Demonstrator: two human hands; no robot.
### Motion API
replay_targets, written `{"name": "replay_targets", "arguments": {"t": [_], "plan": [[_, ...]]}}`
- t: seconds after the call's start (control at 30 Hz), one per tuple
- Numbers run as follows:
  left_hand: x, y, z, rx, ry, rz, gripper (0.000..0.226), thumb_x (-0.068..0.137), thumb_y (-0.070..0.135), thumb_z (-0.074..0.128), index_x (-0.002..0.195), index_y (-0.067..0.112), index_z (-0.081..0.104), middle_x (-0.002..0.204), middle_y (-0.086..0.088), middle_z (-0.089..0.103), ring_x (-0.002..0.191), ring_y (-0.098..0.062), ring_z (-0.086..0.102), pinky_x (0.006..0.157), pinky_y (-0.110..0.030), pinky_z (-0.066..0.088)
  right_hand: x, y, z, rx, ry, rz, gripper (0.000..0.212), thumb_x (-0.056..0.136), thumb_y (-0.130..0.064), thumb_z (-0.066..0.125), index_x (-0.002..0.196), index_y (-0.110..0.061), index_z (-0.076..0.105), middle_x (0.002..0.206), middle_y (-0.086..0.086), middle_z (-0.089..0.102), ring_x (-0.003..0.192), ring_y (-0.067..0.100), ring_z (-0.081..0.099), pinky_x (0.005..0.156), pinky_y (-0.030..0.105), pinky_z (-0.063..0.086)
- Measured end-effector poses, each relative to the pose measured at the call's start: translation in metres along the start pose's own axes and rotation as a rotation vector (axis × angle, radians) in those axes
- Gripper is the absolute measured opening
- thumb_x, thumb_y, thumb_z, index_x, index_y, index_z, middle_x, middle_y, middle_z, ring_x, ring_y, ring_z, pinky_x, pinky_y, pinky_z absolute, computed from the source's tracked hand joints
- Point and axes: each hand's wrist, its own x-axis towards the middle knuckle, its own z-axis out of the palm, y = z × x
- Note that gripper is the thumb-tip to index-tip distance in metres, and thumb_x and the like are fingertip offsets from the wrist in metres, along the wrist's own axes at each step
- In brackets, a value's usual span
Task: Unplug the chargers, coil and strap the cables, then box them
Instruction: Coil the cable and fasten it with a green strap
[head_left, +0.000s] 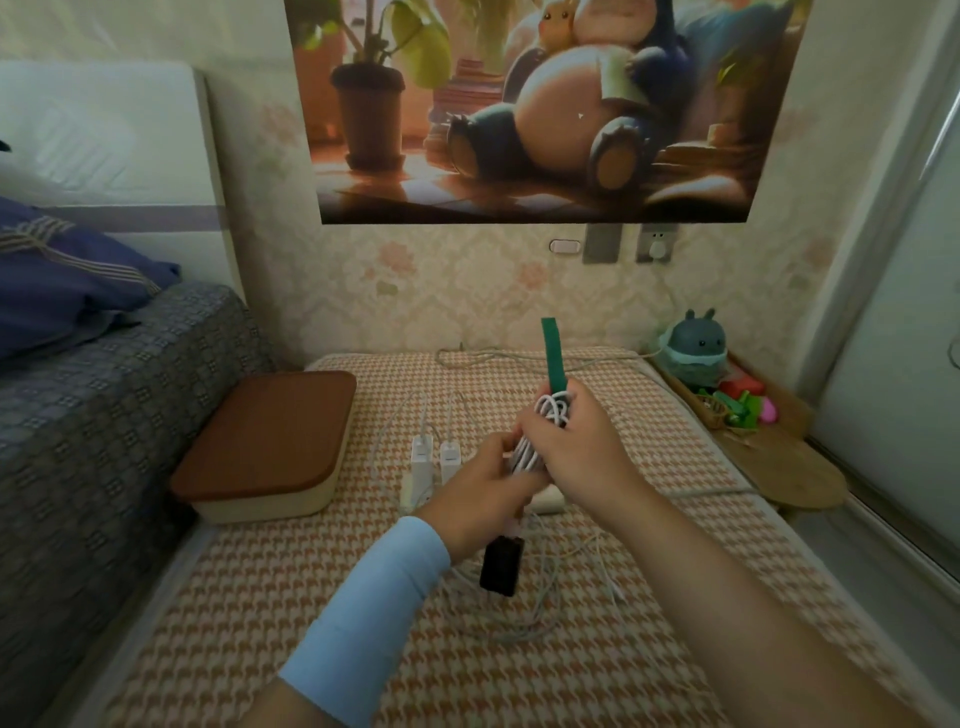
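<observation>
Cable coil (540, 434), white and bunched into a long loop, was held up in the air between both hands, above the mat (270, 613). The right hand (584, 449) gripped the upper half of the cable coil, its fingers curled round the strands. The left hand (480, 488), with a pale blue sleeve (371, 613) on its forearm, clasped the lower end from the left. A green strap (553, 353) stood up out of the top of the coil, just above the right hand's fingers. A black charger (501, 566) hung right under the left hand. Just beyond the left hand, two white chargers (422, 453) stood side by side, plugged into a power strip (410, 491). Loose cables (550, 592) lay on the mat below the hands. The box (267, 441), its brown lid on, sat well left of the left hand. Far right of the right hand, a grey-blue toy (693, 345) stood at the wall.
</observation>
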Motion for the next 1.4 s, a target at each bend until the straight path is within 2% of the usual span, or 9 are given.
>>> {"name": "replay_targets", "arguments": {"t": [0.07,0.17,0.4,0.63,0.8,0.9,1.0,1.2,1.4], "plan": [[0.003,-0.002,-0.006,-0.101,-0.033,-0.035,0.039,0.085,0.026,0.062,0.122,0.015,0.055,0.086,-0.001,0.065,0.075,-0.011,0.059,0.072,-0.028,0.048,0.001,0.002,-0.006,0.05,-0.003,0.023,0.011,0.097,-0.02,0.063,0.1,-0.024,0.054,0.097,0.013,0.069,0.083,0.026,0.07,0.073,0.043,0.059],[0.004,-0.009,-0.012,-0.012,-0.131,0.03,0.02,0.097,0.019,0.059,0.116,0.018,0.065,0.096,-0.004,0.07,0.088,-0.012,0.064,0.081,-0.031,0.055,-0.001,0.005,-0.013,0.048,-0.024,-0.011,0.01,0.098,-0.019,0.062,0.101,-0.023,0.053,0.096,0.011,0.07,0.081,0.023,0.069,0.067,0.035,0.057],[0.006,-0.02,0.003,-0.177,-0.121,-0.026,0.025,0.098,0.009,0.056,0.122,0.005,0.061,0.111,-0.015,0.072,0.103,-0.028,0.07,0.099,-0.046,0.052,0.0,0.02,-0.005,-0.03,-0.016,-0.09,0.009,0.099,-0.018,0.061,0.1,-0.022,0.053,0.089,-0.002,0.069,0.07,-0.002,0.062,0.064,0.013,0.047],[0.005,-0.014,0.016,-0.213,-0.033,-0.029,0.013,0.101,0.009,0.05,0.106,0.008,0.062,0.087,-0.003,0.067,0.074,-0.015,0.065,0.078,-0.03,0.055,0.006,0.018,-0.01,-0.121,-0.004,-0.013,0.02,0.098,-0.036,0.062,0.108,-0.027,0.048,0.094,-0.004,0.062,0.08,0.01,0.063,0.067,0.027,0.047],[0.005,-0.018,-0.003,-0.102,0.05,-0.122,0.013,0.103,0.012,0.045,0.102,0.008,0.057,0.086,-0.007,0.059,0.069,-0.019,0.056,0.069,-0.03,0.055,0.004,0.006,-0.028,-0.189,0.222,-0.13,0.033,0.108,-0.041,0.033,0.091,-0.024,0.054,0.082,-0.001,0.058,0.064,0.006,0.05,0.058,0.022,0.04],[0.006,-0.021,-0.012,-0.097,0.107,-0.115,0.011,0.102,0.01,0.047,0.104,0.004,0.056,0.087,-0.009,0.059,0.068,-0.021,0.056,0.078,-0.043,0.057,-0.003,0.003,-0.029,-0.122,-0.21,-0.161,0.038,0.109,-0.03,0.038,0.085,-0.018,0.065,0.071,-0.003,0.061,0.056,0.003,0.048,0.054,0.013,0.039],[0.006,-0.022,-0.014,-0.042,0.126,-0.074,0.015,0.101,0.012,0.048,0.105,0.0,0.055,0.082,-0.011,0.058,0.067,-0.021,0.056,0.078,-0.048,0.056,-0.006,0.016,-0.018,-0.195,-0.494,-0.06,0.04,0.108,-0.024,0.043,0.08,-0.016,0.071,0.06,-0.006,0.055,0.057,0.012,0.048,0.059,0.024,0.042],[0.001,-0.016,-0.012,-0.036,0.086,0.043,0.011,0.102,0.01,0.047,0.105,0.012,0.057,0.09,-0.009,0.063,0.066,-0.018,0.062,0.072,-0.035,0.056,0.0,0.022,-0.011,-0.388,-0.307,-0.056,0.056,0.103,-0.047,0.048,0.056,-0.02,0.06,0.049,0.0,0.042,0.042,0.009,0.039,0.052,0.027,0.032],[0.0,-0.013,-0.008,-0.231,0.098,0.068,0.018,0.101,0.004,0.045,0.111,0.01,0.059,0.081,-0.001,0.062,0.065,-0.016,0.059,0.069,-0.033,0.054,-0.001,0.019,-0.007,-0.339,-0.205,-0.081,0.058,0.1,-0.048,0.054,0.05,-0.019,0.054,0.043,-0.001,0.038,0.041,0.013,0.036,0.05,0.03,0.031]]}}
